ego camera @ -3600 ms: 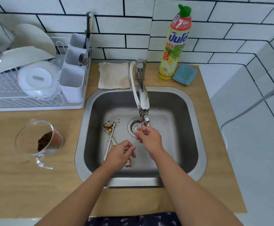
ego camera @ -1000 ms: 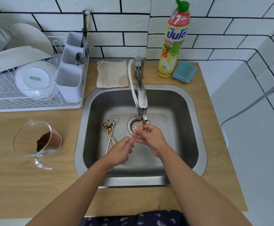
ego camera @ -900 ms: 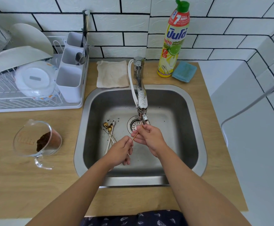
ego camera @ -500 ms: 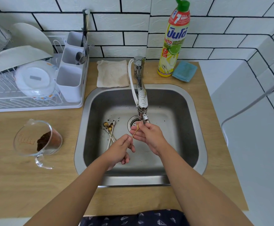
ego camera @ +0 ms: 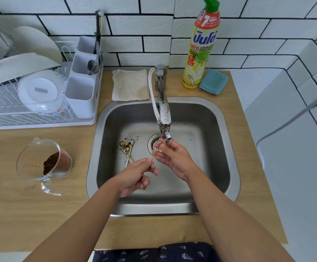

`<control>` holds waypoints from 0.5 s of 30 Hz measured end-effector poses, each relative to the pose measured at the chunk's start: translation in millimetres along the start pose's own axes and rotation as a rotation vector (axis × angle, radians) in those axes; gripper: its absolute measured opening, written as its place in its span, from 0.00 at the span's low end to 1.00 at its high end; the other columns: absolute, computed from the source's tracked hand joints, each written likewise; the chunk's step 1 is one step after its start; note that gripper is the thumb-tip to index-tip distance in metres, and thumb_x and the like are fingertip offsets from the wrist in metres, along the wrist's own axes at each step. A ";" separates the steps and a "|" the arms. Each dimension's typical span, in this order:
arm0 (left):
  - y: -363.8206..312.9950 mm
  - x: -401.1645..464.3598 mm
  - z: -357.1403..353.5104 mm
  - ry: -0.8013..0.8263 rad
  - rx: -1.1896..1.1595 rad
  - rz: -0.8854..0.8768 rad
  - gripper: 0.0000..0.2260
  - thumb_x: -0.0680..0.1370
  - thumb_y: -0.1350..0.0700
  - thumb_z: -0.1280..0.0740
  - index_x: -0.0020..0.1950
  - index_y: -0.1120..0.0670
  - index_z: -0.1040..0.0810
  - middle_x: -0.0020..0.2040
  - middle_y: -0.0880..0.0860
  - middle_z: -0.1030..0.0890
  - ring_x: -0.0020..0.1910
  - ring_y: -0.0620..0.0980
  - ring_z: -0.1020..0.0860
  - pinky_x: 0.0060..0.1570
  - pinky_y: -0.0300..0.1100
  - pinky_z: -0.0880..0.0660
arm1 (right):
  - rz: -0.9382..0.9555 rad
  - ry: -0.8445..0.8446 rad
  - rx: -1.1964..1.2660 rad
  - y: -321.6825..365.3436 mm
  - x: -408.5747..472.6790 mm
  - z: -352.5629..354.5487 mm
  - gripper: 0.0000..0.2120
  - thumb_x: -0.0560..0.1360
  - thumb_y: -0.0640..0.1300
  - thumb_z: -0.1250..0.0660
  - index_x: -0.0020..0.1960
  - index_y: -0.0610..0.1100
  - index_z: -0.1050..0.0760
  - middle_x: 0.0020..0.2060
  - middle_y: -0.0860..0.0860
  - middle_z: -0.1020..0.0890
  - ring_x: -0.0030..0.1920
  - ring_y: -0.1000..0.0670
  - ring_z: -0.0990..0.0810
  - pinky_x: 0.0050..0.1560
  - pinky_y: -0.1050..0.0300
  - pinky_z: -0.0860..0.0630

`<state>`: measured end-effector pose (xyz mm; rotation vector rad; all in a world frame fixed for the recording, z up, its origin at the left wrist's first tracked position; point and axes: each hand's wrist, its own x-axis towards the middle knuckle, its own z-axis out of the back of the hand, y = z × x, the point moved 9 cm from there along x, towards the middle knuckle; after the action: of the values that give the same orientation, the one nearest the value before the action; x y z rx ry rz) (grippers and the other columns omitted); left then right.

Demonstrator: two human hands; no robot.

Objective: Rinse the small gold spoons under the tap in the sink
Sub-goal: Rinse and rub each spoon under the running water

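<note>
One gold spoon (ego camera: pixel 156 153) held over the sink (ego camera: pixel 229 167), just under the tap (ego camera: pixel 164 118). Left hand (ego camera: pixel 135 175) pinches the handle's lower end between thumb and curled fingers. Right hand (ego camera: pixel 174 157) pinches the bowl end at the spout; remaining fingers loosely spread. Handle spans diagonally between both hands. Other spoons (ego camera: pixel 127 150) lie on the sink floor, left of the drain (ego camera: pixel 154 145).
</note>
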<state>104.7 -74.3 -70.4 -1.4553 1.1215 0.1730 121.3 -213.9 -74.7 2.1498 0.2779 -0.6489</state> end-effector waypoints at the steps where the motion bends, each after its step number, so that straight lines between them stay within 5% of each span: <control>1: -0.1 0.4 1.1 -0.016 0.077 -0.008 0.13 0.85 0.47 0.41 0.52 0.56 0.25 0.46 0.54 0.19 0.27 0.48 0.26 0.27 0.37 0.30 | 0.017 -0.038 -0.021 1.6 0.5 2.8 0.11 0.79 0.36 0.29 0.61 0.38 0.23 0.48 0.46 0.13 0.48 0.45 0.11 0.43 0.58 0.16; 4: 0.7 2.5 3.7 -0.063 0.256 -0.040 0.15 0.85 0.47 0.42 0.50 0.57 0.25 0.46 0.55 0.21 0.32 0.51 0.20 0.32 0.41 0.25 | 0.087 -0.125 -0.174 5.8 2.9 9.9 0.03 0.81 0.39 0.30 0.52 0.40 0.22 0.45 0.44 0.15 0.45 0.45 0.11 0.41 0.58 0.16; 12: 3.8 5.3 1.6 -0.103 0.366 -0.068 0.12 0.86 0.51 0.42 0.53 0.58 0.25 0.49 0.56 0.20 0.36 0.58 0.15 0.31 0.42 0.21 | 0.091 -0.106 -0.296 5.2 3.9 8.7 0.08 0.80 0.39 0.30 0.58 0.37 0.20 0.47 0.44 0.13 0.46 0.47 0.11 0.44 0.58 0.17; 15: 2.0 5.2 4.6 -0.130 0.378 -0.075 0.12 0.86 0.51 0.42 0.52 0.57 0.25 0.49 0.56 0.20 0.35 0.57 0.15 0.30 0.41 0.21 | 0.078 -0.096 -0.295 3.6 5.3 7.5 0.10 0.84 0.38 0.37 0.62 0.37 0.23 0.51 0.44 0.14 0.46 0.49 0.11 0.46 0.58 0.16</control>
<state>108.2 -72.8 -76.5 -1.1297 0.9333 0.0007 124.6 -222.2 -78.9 1.8334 0.2213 -0.6233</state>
